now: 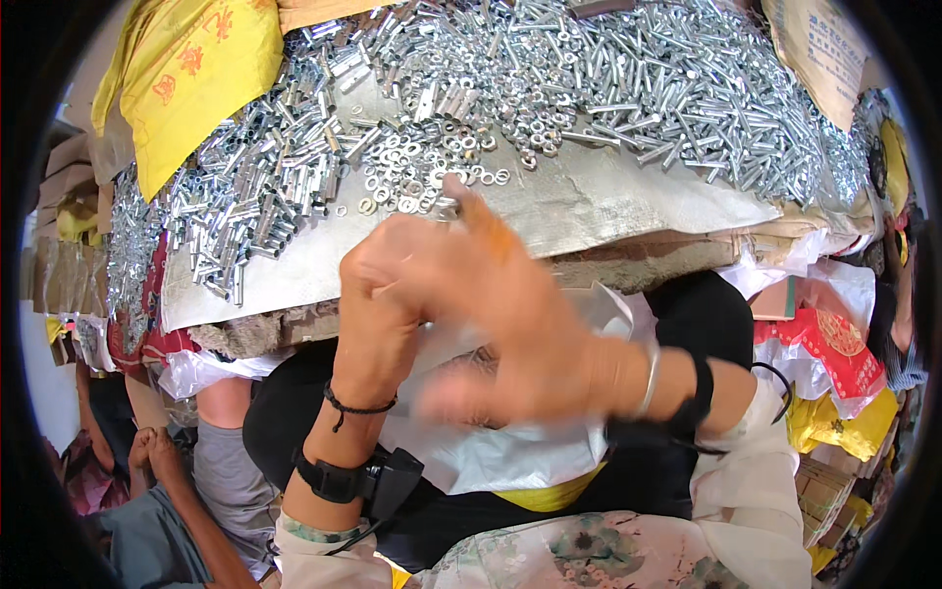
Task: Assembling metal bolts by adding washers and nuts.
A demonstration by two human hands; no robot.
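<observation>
My left hand (388, 270) is bent at the knuckles, its fingers curled in and partly covered by the other hand. Whatever it grips is hidden. Across it reaches my right hand (535, 344), smeared by motion; one finger points up toward the washers, and its hold cannot be made out. Just beyond both hands lies a pile of metal washers (407, 162) on a pale sheet (628, 201). Short metal sleeves (255, 211) are heaped to the left, and long bolts or pins (726, 108) to the right. Beneath my hands, a white plastic bag (466, 456) rests in my lap.
A yellow printed sack (201, 83) covers the far left of the heap, and a tan sack (814, 54) the far right. Red packaging (829, 358) and a yellow bag (844, 422) lie at my right. Another person's hands (152, 452) show at the lower left.
</observation>
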